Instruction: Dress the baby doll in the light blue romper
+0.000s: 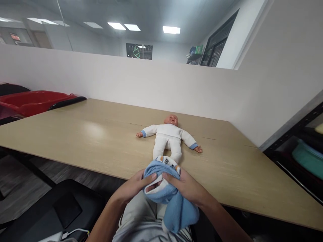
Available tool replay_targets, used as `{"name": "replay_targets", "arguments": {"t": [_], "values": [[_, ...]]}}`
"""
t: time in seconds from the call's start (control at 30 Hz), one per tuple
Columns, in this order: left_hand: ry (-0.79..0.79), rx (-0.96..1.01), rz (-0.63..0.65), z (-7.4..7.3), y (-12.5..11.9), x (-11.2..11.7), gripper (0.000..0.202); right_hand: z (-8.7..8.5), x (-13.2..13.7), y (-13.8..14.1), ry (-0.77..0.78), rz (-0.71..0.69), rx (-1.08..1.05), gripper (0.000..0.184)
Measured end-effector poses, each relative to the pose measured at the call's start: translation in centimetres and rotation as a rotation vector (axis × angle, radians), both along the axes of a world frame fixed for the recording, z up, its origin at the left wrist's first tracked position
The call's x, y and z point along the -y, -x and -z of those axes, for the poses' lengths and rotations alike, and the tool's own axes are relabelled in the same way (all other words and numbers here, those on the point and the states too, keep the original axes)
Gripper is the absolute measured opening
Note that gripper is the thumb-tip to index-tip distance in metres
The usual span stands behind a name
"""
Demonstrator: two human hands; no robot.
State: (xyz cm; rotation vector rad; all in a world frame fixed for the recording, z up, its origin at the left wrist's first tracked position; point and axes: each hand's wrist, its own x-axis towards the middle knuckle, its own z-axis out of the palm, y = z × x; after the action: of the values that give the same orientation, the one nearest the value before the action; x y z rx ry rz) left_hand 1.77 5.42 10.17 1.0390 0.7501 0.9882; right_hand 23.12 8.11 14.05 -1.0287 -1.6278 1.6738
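Note:
A baby doll (168,136) in a white suit with blue cuffs lies on its back on the wooden table (88,137), arms spread, feet toward me. At the table's near edge both my hands grip a bunched light-blue garment (174,201) with a white printed part. My left hand (133,188) holds its left side with fingers curled over the cloth. My right hand (188,186) holds the right side, thumb pressed on top. The garment's opening sits right at the doll's feet, which are hidden behind it. Part of the cloth hangs down over my lap.
A red tub (32,102) stands at the table's far left beside a dark object (68,102). A white partition wall (151,80) runs behind the table. Black shelving with a teal bin (306,158) stands at the right. A black chair (58,208) is at lower left.

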Motion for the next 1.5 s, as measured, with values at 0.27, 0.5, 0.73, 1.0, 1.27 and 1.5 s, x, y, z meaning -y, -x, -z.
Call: {"name": "replay_targets", "arguments": {"t": [0.27, 0.5, 0.73, 1.0, 1.27, 1.5], "values": [[-0.200, -0.438, -0.161, -0.7, 0.0, -0.1, 0.028, -0.3, -0.4, 0.2, -0.043, -0.087, 0.063, 0.057], [-0.279, -1.085, -0.398, 2.6, -1.2, -1.2, 0.020, 1.7, -0.6, 2.2, -0.559, 0.120, 0.787, 0.039], [-0.434, -1.172, -0.304, 4.3, -0.6, -3.1, 0.028, 4.5, -1.3, 2.3, -0.606, 0.091, 0.839, 0.038], [-0.442, -0.676, -0.170, 4.3, 2.9, -4.8, 0.048, 5.9, -2.6, 1.0, -0.592, 0.106, 0.533, 0.058], [-0.502, -0.550, -0.061, 3.7, 3.5, -6.4, 0.041, 5.0, -3.5, -0.1, -0.566, -0.039, 0.442, 0.062], [-0.570, -0.595, -0.023, 2.8, 4.2, -7.7, 0.047, 4.8, -3.2, -0.3, -0.633, -0.079, 0.518, 0.048]]}}
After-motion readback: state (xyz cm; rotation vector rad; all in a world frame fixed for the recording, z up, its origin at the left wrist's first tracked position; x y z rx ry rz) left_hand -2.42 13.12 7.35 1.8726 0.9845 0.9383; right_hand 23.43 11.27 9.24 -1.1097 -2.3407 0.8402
